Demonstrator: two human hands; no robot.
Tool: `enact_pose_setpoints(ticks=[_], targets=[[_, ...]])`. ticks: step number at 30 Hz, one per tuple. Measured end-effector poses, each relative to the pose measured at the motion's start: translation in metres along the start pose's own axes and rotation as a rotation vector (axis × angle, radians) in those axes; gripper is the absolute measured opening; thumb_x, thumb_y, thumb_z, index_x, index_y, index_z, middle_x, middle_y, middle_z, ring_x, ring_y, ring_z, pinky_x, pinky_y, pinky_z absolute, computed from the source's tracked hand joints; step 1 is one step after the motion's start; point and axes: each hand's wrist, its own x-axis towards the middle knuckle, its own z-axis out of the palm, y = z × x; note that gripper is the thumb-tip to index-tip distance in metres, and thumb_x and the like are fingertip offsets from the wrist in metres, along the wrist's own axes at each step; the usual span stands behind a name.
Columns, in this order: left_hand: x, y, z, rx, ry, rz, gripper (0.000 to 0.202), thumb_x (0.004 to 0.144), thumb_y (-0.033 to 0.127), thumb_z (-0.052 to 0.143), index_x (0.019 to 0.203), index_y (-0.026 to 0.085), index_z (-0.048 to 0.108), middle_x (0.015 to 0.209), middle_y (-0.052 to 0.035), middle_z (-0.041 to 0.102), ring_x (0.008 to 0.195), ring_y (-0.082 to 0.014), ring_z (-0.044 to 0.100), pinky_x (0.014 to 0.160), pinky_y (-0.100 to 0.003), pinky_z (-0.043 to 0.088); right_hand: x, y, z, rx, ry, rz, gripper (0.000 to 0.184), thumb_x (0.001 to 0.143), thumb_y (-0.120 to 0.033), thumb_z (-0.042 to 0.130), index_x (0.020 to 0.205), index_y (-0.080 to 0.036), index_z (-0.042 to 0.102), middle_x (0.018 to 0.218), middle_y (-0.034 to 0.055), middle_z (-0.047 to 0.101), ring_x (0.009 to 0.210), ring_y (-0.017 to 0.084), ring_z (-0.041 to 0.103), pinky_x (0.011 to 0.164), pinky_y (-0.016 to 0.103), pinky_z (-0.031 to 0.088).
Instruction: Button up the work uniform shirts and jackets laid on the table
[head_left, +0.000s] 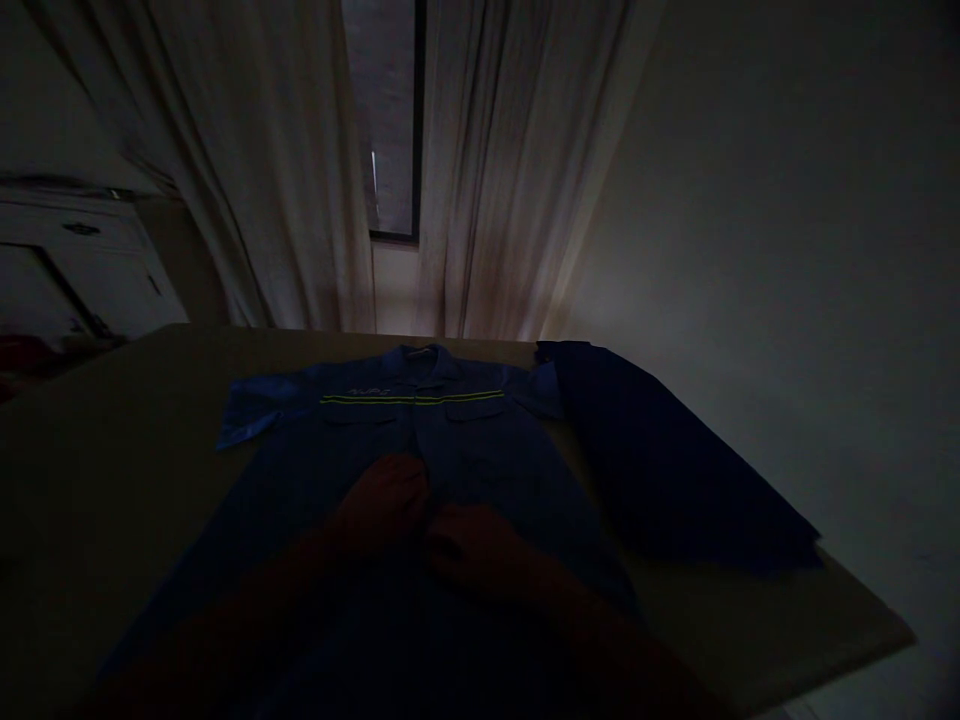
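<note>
I see both hands, left hand (pixel 386 500) and right hand (pixel 472 550), resting on the blue work shirt (pixel 420 440) mid-desk (pixel 97 470), apparently working its front placket; whether they pinch fabric, I cannot tell. Next calls for checking buttons.

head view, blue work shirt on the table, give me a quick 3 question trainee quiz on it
1. True or false: the blue shirt lies face up with its collar away from the camera.
2. Where do the left hand and right hand rest? A) on a sleeve B) mid-front of the shirt, side by side C) on the bare table
3. What lies to the shirt's right?

Key: 1 true. 2 B. 3 a dark navy cloth, spread flat by the table edge.
</note>
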Motion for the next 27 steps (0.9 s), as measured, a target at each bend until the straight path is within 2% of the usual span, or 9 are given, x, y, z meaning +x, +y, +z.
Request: enact_pose_setpoints(ticks=[2,7,11,14,17,21,27], targets=[[-0.009,0.006,-0.001,-0.154,0.015,-0.046,0.035,0.104,0.027,0.032,0.087,0.020,0.062,0.095,-0.0056,0.066,0.090,-0.0201,0.058,0.088,-0.038,0.042,-0.001,0.000,0.001,-0.010,0.006,0.003,0.016,0.098,-0.029,0.058,0.109,-0.023,0.068,0.108,0.0034,0.071,0.095,0.017,0.066,0.082,0.025,0.047],[-0.010,0.016,0.000,-0.494,-0.066,-0.360,0.027,0.098,0.043,0.047,0.089,0.021,0.061,0.086,-0.0005,0.064,0.080,-0.0178,0.060,0.074,-0.030,0.043,-0.003,-0.001,0.003,-0.009,0.028,0.019,0.018,0.100,-0.030,0.055,0.111,-0.023,0.068,0.109,0.0043,0.071,0.096,0.017,0.066,0.083,0.026,0.047],[-0.001,0.023,0.000,-0.689,0.052,-0.569,0.037,0.095,0.052,0.045,0.083,0.021,0.059,0.074,0.0023,0.058,0.069,-0.0161,0.056,0.064,-0.027,0.042,-0.002,-0.002,-0.001,0.125,0.073,0.052,0.016,0.100,-0.026,0.057,0.108,-0.022,0.069,0.108,0.0039,0.071,0.096,0.016,0.066,0.085,0.026,0.047],[0.002,0.028,-0.002,-0.823,0.109,-0.655,0.039,0.089,0.058,0.052,0.082,0.020,0.060,0.071,0.0027,0.058,0.066,-0.0154,0.055,0.060,-0.026,0.042,-0.003,-0.006,-0.006,0.269,0.135,0.107,0.013,0.096,-0.024,0.062,0.104,-0.022,0.072,0.103,0.0022,0.072,0.092,0.016,0.067,0.083,0.026,0.048],[0.002,0.031,-0.006,-0.934,0.105,-0.714,0.042,0.084,0.061,0.055,0.081,0.020,0.060,0.065,0.0042,0.056,0.059,-0.0137,0.052,0.054,-0.024,0.040,-0.003,-0.010,-0.010,0.327,0.161,0.148,0.011,0.093,-0.022,0.065,0.100,-0.023,0.074,0.098,0.0008,0.073,0.085,0.015,0.066,0.080,0.026,0.047],[0.001,0.034,-0.011,-1.017,0.130,-0.727,0.043,0.082,0.063,0.059,0.081,0.020,0.060,0.063,0.0050,0.054,0.055,-0.0115,0.050,0.051,-0.022,0.037,-0.003,-0.014,-0.013,0.365,0.191,0.161,0.009,0.092,-0.022,0.067,0.097,-0.022,0.075,0.094,-0.0002,0.072,0.084,0.014,0.066,0.078,0.024,0.046],[-0.002,0.037,-0.012,-0.998,0.222,-0.689,0.041,0.086,0.060,0.061,0.081,0.019,0.061,0.063,0.0039,0.059,0.057,-0.0112,0.054,0.052,-0.021,0.040,-0.004,-0.017,-0.010,0.364,0.205,0.207,0.006,0.092,-0.024,0.068,0.093,-0.022,0.074,0.088,-0.0009,0.071,0.080,0.014,0.065,0.073,0.024,0.044]])
